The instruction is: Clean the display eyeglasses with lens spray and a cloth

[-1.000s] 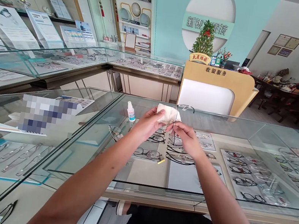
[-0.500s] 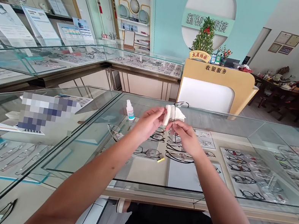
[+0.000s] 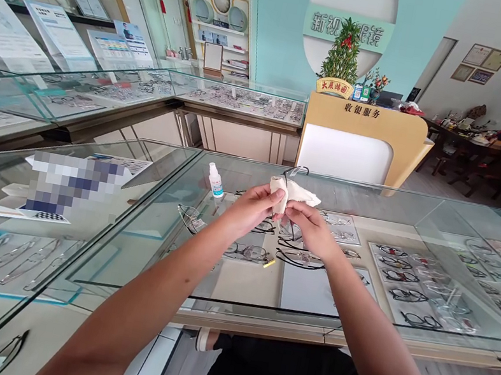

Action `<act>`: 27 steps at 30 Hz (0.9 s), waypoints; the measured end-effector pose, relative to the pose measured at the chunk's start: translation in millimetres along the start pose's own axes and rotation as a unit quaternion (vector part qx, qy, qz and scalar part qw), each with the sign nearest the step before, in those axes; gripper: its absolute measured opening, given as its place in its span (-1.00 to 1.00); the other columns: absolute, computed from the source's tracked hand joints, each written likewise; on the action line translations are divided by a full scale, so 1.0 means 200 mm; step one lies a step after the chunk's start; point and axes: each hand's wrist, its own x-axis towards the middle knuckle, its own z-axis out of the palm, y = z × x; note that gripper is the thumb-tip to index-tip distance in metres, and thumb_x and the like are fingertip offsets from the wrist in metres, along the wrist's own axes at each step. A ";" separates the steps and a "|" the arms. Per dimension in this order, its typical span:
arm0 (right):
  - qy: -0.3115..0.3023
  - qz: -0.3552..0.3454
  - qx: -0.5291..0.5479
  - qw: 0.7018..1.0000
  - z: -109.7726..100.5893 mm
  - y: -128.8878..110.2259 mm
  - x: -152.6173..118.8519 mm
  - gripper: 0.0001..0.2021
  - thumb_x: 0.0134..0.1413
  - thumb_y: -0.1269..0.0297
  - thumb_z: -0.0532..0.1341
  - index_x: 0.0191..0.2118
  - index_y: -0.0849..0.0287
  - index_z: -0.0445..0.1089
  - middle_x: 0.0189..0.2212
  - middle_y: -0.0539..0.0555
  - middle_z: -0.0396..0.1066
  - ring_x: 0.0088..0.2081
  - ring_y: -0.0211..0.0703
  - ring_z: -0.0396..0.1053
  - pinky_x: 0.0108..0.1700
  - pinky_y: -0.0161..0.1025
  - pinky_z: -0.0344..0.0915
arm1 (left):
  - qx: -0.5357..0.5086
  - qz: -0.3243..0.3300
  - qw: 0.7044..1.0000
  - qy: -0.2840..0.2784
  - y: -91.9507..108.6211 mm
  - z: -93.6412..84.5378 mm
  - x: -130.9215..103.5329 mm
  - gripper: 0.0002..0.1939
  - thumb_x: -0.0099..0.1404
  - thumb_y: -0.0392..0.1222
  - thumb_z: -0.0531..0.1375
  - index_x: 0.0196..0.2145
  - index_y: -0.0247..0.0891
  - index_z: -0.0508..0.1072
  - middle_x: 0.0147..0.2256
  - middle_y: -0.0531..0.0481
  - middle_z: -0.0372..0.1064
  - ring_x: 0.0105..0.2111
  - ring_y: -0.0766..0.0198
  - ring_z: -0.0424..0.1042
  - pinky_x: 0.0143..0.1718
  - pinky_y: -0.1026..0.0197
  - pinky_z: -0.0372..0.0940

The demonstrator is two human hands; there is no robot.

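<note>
1. Optician's shop: mint wall, round white sign with Chinese characters, wooden cashier desk (image 3: 366, 137) topped by a potted plant (image 3: 341, 58).
2. Glass counter (image 3: 374, 203) across the middle, with rows of frames (image 3: 412, 287) laid out on trays below the pane.
3. More glass cases (image 3: 78, 92) along the left, with leaflets (image 3: 59, 34) standing on top.
4. Dark table (image 3: 474, 153) at far right, cluttered; framed certificates above.
5. Small spray bottle (image 3: 216, 181) upright on the counter, just left of the hands.
6. Left hand (image 3: 253, 211) pinching a white cloth (image 3: 293, 192) above the counter, fingers pressed together.
7. Right hand (image 3: 309, 227) touching the left, pinching glasses (image 3: 292, 172) wrapped in the cloth; only a thin dark rim visible above it.
</note>
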 end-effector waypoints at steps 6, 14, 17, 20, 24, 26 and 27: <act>-0.013 0.026 0.022 0.999 0.01 -0.05 -0.01 -0.63 0.44 -0.08 0.22 -0.29 0.04 0.59 -0.28 0.03 0.55 -0.23 -0.07 0.40 0.01 -0.12 0.32 | -0.023 0.010 1.000 -0.004 0.03 0.02 -0.01 -0.54 0.18 0.10 0.60 -0.35 -0.26 0.51 -0.52 0.04 0.45 -0.59 0.31 0.39 -0.49 0.18 0.34; -0.020 0.041 0.010 0.999 0.03 -0.01 -0.02 -0.58 0.45 -0.15 0.20 -0.24 0.04 0.61 -0.33 0.02 0.45 -0.15 -0.03 0.39 0.04 -0.12 0.33 | 0.023 0.046 0.997 0.056 0.03 0.07 -0.04 -0.47 0.20 0.27 0.55 -0.38 -0.23 0.50 -0.58 0.05 0.44 -0.65 0.33 0.33 -0.59 0.21 0.29; -0.018 0.030 0.019 0.999 0.04 0.00 -0.02 -0.60 0.46 -0.12 0.20 -0.26 0.03 0.60 -0.25 0.01 0.49 -0.17 -0.07 0.39 0.06 -0.13 0.31 | 0.014 0.044 0.997 0.068 0.03 0.08 -0.04 -0.46 0.22 0.29 0.53 -0.40 -0.23 0.51 -0.61 0.06 0.40 -0.66 0.32 0.33 -0.56 0.19 0.31; -0.015 0.033 0.017 0.999 0.04 -0.02 -0.02 -0.61 0.48 -0.06 0.19 -0.29 0.05 0.59 -0.25 0.01 0.51 -0.20 -0.09 0.37 0.03 -0.13 0.30 | 0.007 0.037 0.999 0.033 0.04 0.07 -0.03 -0.46 0.31 0.31 0.46 -0.43 -0.25 0.54 -0.64 0.01 0.38 -0.65 0.24 0.37 -0.52 0.13 0.35; -0.014 0.012 0.016 1.000 0.02 -0.06 -0.01 -0.64 0.48 0.04 0.17 -0.33 0.06 0.55 -0.30 0.03 0.53 -0.23 -0.09 0.35 0.00 -0.12 0.30 | -0.012 0.041 0.999 0.019 0.06 0.03 -0.02 -0.60 0.32 0.14 0.49 -0.38 -0.26 0.59 -0.54 -0.05 0.47 -0.52 0.10 0.51 -0.34 -0.02 0.50; -0.017 0.009 0.010 1.000 0.01 -0.06 -0.01 -0.65 0.47 0.07 0.17 -0.35 0.06 0.53 -0.32 0.04 0.52 -0.23 -0.08 0.35 0.00 -0.12 0.30 | -0.026 0.036 0.999 0.014 0.08 0.01 -0.01 -0.66 0.29 0.05 0.52 -0.38 -0.26 0.58 -0.49 -0.05 0.49 -0.43 0.03 0.58 -0.21 -0.11 0.56; -0.017 0.010 0.007 1.000 0.01 -0.06 0.00 -0.65 0.46 0.08 0.16 -0.35 0.06 0.53 -0.32 0.04 0.52 -0.23 -0.08 0.35 0.00 -0.12 0.30 | -0.031 0.031 0.999 0.008 0.08 0.01 -0.01 -0.67 0.28 0.02 0.53 -0.38 -0.26 0.58 -0.49 -0.06 0.49 -0.40 0.00 0.60 -0.17 -0.15 0.58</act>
